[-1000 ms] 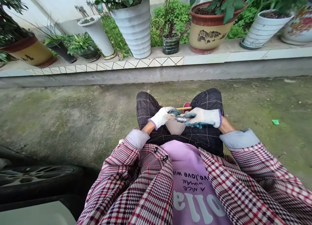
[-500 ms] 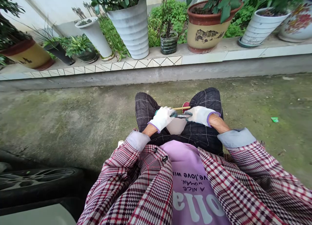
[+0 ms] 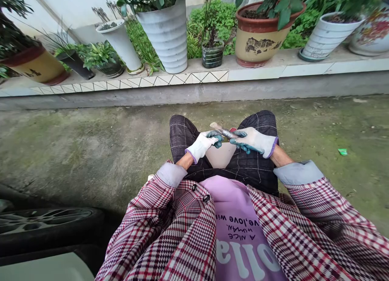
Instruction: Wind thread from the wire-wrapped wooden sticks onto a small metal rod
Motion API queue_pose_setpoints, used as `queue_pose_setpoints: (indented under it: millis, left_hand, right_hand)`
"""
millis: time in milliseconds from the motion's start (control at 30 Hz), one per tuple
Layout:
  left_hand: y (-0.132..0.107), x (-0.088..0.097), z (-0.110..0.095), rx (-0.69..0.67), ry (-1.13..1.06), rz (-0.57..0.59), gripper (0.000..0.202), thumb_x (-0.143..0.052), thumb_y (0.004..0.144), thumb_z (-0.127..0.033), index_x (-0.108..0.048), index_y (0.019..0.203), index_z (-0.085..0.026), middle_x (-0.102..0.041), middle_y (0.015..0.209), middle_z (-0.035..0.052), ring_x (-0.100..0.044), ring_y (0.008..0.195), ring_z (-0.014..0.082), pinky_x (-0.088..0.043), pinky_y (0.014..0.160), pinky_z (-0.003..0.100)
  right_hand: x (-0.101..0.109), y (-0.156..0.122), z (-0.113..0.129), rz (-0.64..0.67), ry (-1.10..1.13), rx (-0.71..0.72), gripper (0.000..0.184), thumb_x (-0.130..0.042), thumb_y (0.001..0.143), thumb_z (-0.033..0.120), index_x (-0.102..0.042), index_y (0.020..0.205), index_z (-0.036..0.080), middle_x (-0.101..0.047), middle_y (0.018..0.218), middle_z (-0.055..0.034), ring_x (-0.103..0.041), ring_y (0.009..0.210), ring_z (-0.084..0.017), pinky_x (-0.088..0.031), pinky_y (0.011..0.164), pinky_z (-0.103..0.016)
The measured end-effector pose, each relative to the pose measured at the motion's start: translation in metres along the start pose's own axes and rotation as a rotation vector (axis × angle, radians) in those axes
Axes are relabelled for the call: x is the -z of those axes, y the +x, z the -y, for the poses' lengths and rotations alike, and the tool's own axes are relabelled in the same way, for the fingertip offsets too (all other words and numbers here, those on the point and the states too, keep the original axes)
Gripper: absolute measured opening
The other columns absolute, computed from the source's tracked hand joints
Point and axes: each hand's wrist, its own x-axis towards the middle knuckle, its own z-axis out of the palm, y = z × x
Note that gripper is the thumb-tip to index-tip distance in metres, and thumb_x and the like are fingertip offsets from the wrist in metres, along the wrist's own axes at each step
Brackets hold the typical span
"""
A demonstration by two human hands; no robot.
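My right hand (image 3: 253, 141), in a white glove with a blue-green palm and purple cuff, is closed on a short rod-like tool (image 3: 225, 131). The tool has a pale, wood-coloured end and a silvery, wrapped-looking middle; it slants up to the left, its other end hidden in the glove. Just left of it is my left hand (image 3: 205, 144), gloved alike, with its fingers curled together. Whatever those fingers hold, if anything, cannot be made out. Below both hands, a pale smooth surface (image 3: 220, 156) shows between my thighs.
Several potted plants, among them a ribbed white pot (image 3: 165, 35) and a tan pot with a red rim (image 3: 266, 37), line a tiled ledge (image 3: 258, 73) ahead. A wheel (image 3: 45, 222) lies at lower left. A green scrap (image 3: 342, 151) is on the concrete at right.
The tool has swung from nearly level between both hands to a slant, its pale end now showing above my left hand. The thin yellowish stick seen between the hands before no longer shows.
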Motion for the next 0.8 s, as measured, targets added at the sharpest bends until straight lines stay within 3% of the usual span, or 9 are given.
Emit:
queue_pose_setpoints:
  millis: [133,300,500,633,733,800]
  left_hand:
    - [0.000,0.004,-0.006,-0.003,-0.023,-0.013,0.024,-0.074,0.069,-0.023,-0.065,0.087,-0.009,-0.063,0.066,0.0005,-0.056,0.056,0.0091,-0.046,0.058,0.024]
    - [-0.011,0.010,-0.022,-0.035,-0.085,0.216,0.062,-0.077,0.072,-0.032,-0.060,0.128,-0.012,-0.069,0.080,0.0035,-0.059,0.061,0.0110,-0.049,0.062,0.026]
    - [-0.016,0.010,-0.024,0.042,-0.187,0.222,0.070,-0.085,0.063,-0.038,-0.063,0.123,-0.011,-0.070,0.082,0.0057,-0.060,0.064,0.0116,-0.049,0.062,0.024]
    - [-0.015,0.008,-0.023,0.036,-0.229,0.214,0.065,-0.086,0.061,-0.036,-0.065,0.118,-0.011,-0.069,0.079,0.0035,-0.059,0.061,0.0100,-0.048,0.059,0.023]
    - [-0.013,0.007,-0.021,0.025,-0.216,0.180,0.055,-0.085,0.062,-0.031,-0.066,0.109,-0.010,-0.070,0.079,0.0039,-0.060,0.061,0.0098,-0.047,0.058,0.023]
    - [-0.009,0.006,-0.019,0.033,-0.203,0.113,0.048,-0.085,0.060,-0.029,-0.065,0.100,-0.010,-0.069,0.075,0.0035,-0.060,0.059,0.0102,-0.048,0.057,0.023]
  right_hand:
    - [-0.008,-0.006,0.004,0.073,0.249,-0.007,0.042,-0.077,0.072,0.051,-0.064,0.085,0.014,-0.058,0.057,0.0004,-0.046,0.037,-0.008,-0.036,0.030,-0.021]
    - [-0.011,-0.018,0.008,0.286,0.444,-0.024,0.039,-0.071,0.078,0.053,-0.056,0.078,0.017,-0.054,0.054,0.0019,-0.042,0.035,-0.008,-0.033,0.028,-0.021]
    - [-0.012,-0.022,0.008,0.352,0.543,-0.118,0.034,-0.066,0.081,0.052,-0.054,0.079,0.020,-0.051,0.054,0.0029,-0.039,0.036,-0.009,-0.029,0.030,-0.019]
    - [-0.012,-0.018,0.003,0.450,0.534,-0.255,0.047,-0.047,0.088,0.064,-0.050,0.070,0.020,-0.045,0.047,0.0027,-0.034,0.033,-0.009,-0.027,0.029,-0.021]
    - [-0.013,-0.013,0.001,0.418,0.427,-0.177,0.047,-0.051,0.086,0.065,-0.055,0.080,0.019,-0.052,0.051,0.0011,-0.039,0.034,-0.011,-0.032,0.030,-0.022]
    - [-0.014,-0.008,0.000,0.309,0.303,-0.049,0.045,-0.058,0.083,0.063,-0.058,0.088,0.018,-0.059,0.060,-0.0006,-0.046,0.038,-0.011,-0.037,0.033,-0.023]
